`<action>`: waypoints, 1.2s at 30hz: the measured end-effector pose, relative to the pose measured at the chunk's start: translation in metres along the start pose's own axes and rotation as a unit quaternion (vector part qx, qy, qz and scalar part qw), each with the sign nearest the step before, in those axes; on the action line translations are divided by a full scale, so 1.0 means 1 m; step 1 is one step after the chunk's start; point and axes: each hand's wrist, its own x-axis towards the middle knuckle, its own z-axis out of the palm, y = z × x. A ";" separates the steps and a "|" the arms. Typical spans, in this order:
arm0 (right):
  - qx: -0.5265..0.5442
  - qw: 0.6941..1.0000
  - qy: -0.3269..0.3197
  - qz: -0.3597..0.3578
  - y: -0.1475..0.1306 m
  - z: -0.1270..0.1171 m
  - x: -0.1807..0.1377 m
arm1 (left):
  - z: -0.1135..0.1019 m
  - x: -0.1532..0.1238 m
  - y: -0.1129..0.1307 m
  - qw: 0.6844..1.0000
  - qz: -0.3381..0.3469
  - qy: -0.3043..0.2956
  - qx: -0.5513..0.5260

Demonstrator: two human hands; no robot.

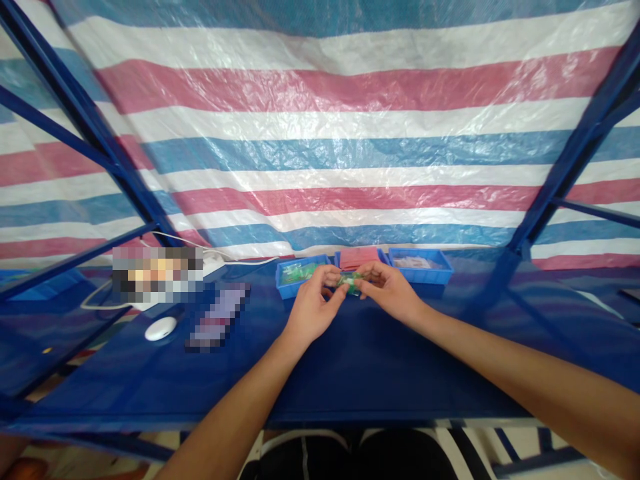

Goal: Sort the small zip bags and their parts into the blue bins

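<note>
My left hand (317,303) and my right hand (387,287) meet over the blue table, in front of a row of small bins. Between their fingertips is a small green and clear plastic packet (351,283), pinched from both sides. Its contents are too small to make out. Just behind my left hand, the left blue bin (295,291) holds more green packets. The middle bin (384,257) contains a stack of red-pink sheets (359,259). Beyond my right hand, the right blue bin (433,275) has pale, clear-wrapped pieces in it.
On the left of the blue table (395,373) lie a white oval case (161,329) and a blurred-out phone-like slab (219,317). Behind them are a pixelated object (157,273) and white cables (250,262). Blue metal posts (565,157) and a striped plastic sheet (350,153) stand behind.
</note>
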 end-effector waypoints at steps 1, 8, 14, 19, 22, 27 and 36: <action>0.002 1.000 0.010 0.004 0.000 -0.001 0.001 | -0.001 0.000 0.001 1.000 0.008 0.017 0.013; 0.017 0.999 0.041 -0.013 -0.001 -0.001 0.002 | -0.005 0.000 0.011 0.993 0.096 0.000 0.070; 0.033 0.999 0.010 -0.008 0.000 0.000 -0.001 | -0.001 -0.001 0.008 0.995 0.080 -0.037 0.037; 0.057 0.998 -0.012 0.000 -0.005 0.004 -0.004 | 0.003 -0.001 -0.002 0.999 0.032 -0.018 0.000; 0.049 0.999 -0.018 -0.003 -0.009 0.006 -0.005 | 0.004 0.000 -0.009 0.999 -0.002 -0.015 -0.037; 0.015 1.000 0.018 -0.019 -0.006 0.002 -0.003 | 0.004 0.003 -0.016 0.995 -0.033 0.002 -0.095; -0.022 1.000 -0.004 -0.019 0.004 0.001 -0.003 | 0.005 0.005 -0.018 0.983 -0.028 -0.013 -0.183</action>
